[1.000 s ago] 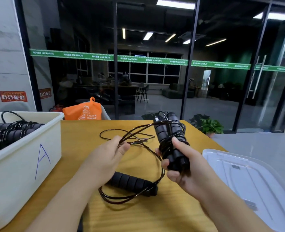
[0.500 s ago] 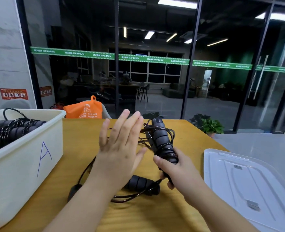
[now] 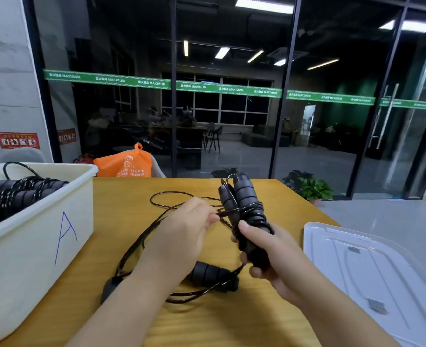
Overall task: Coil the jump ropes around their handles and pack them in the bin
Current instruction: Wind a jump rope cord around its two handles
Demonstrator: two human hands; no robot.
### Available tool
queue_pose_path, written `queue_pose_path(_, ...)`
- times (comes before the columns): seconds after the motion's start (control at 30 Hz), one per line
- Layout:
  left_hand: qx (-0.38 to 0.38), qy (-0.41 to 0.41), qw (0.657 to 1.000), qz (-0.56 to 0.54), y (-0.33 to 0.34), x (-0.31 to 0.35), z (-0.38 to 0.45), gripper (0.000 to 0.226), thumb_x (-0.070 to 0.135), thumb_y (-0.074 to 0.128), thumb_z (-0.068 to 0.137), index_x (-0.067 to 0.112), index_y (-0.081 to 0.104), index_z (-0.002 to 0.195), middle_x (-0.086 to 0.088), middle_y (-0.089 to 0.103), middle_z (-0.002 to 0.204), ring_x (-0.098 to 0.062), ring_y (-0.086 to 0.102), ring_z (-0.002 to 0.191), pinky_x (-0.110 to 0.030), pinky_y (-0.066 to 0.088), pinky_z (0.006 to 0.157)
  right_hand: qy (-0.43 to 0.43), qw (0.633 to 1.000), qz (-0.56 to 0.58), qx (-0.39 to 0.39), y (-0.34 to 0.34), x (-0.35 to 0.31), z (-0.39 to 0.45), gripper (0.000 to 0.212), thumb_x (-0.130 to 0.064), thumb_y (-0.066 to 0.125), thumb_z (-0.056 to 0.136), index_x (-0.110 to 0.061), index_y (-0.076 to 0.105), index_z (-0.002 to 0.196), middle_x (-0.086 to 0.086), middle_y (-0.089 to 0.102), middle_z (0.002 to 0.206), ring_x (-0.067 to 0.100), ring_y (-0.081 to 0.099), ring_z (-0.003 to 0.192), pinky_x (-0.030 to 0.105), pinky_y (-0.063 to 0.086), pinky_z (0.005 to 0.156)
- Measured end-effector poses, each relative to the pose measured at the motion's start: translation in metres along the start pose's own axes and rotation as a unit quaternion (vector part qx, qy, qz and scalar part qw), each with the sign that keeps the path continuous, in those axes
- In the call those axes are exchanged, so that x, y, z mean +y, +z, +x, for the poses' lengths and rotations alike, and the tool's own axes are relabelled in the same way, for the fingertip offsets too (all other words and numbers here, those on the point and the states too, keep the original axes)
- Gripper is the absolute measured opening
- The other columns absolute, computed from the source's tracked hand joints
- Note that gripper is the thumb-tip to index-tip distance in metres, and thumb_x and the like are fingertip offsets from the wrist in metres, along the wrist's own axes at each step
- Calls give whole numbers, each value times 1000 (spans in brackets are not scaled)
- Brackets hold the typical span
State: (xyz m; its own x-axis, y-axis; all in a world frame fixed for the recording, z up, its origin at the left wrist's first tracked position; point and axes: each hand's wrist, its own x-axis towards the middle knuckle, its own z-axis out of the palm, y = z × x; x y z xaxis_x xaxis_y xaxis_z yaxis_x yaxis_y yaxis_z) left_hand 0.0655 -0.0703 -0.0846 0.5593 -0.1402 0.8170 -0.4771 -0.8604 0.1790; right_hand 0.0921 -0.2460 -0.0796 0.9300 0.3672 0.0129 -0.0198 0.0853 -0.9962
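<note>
1. Black foam handles, paired at the table's centre, are gripped by the right hand, cord partly wound on.
2. At nine o'clock the left hand pinches the cord.
3. At six o'clock, another rope lies uncoiled.
4. Far at nine, the bin holds finished coils; packing remains.

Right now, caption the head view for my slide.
Right hand grips paired handles while left hand pinches the rope, beside bin.
</note>
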Motion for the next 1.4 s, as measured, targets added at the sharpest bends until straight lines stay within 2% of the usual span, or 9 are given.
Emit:
queue_pose_path(0.1,-38,-47,998,-5,-1,3,-2,32,36,36,98,21,63,106,26,43,68,5,48,62,-11,30,53,10,999,31,-34,-1,0,0,53,-34,74,68,-10,60,113,11,65,91,15,54,58,22,35,42)
queue_pose_path(0.23,-57,-31,998,20,-7,1,0,40,62,20,93,35,45,78,17,37,50,-2,48,53,-15,33,43,6,997,39,-64,-1,1,0,51,-33,77,70,-11,62,113,9,67,92,15,54,60,21,35,43)
queue_pose_path(0.37,-80,-69,992,75,-7,-5,-3,49,64,7,91,30,36,70,8,39,51,-8,41,46,-18,20,42,5,994,66,-82,1,4,0,51,-33,73,69,-12,63,114,12,67,95,15,55,60,20,35,41)
queue_pose_path(0.57,-165,-175,965,-106,-6,1,-4,42,59,19,88,35,52,76,14,59,63,0,52,61,-20,37,57,19,950,239,-201,-2,0,-3,67,-32,93,52,-6,72,110,21,66,103,17,55,58,18,38,37)
queue_pose_path(0.63,-162,-184,946,-214,-3,2,-4,37,58,26,87,38,55,80,25,57,58,5,51,59,-18,34,58,31,921,278,-273,-5,-1,-4,61,-32,90,60,-4,71,111,22,65,107,18,57,59,18,41,38)
queue_pose_path(0.73,-146,-204,896,-367,7,-5,-6,54,83,39,74,42,59,103,6,59,74,-13,54,69,-35,44,65,57,867,334,-366,-8,2,-1,53,-32,72,85,-2,60,128,25,63,117,22,61,68,21,50,48)
queue_pose_path(0.97,-189,-224,809,-509,-5,5,-2,77,84,58,58,54,44,127,13,43,60,-8,30,48,-16,25,42,91,815,337,-463,-12,9,6,61,-47,48,98,-3,44,141,21,56,130,22,64,81,23,57,63)
queue_pose_path(1.2,-227,-189,696,-654,-16,-1,-8,29,54,75,71,33,68,89,11,52,59,-16,38,56,-18,29,49,132,786,308,-519,-4,16,4,62,-57,47,94,-10,51,134,12,60,116,12,67,67,16,54,52)
queue_pose_path(1.4,-207,-220,685,-663,-10,-4,-7,28,47,79,70,25,66,82,9,52,57,-13,35,54,-16,31,45,139,829,308,-445,-9,13,8,63,-53,62,87,-5,59,128,17,65,115,20,66,67,21,55,51)
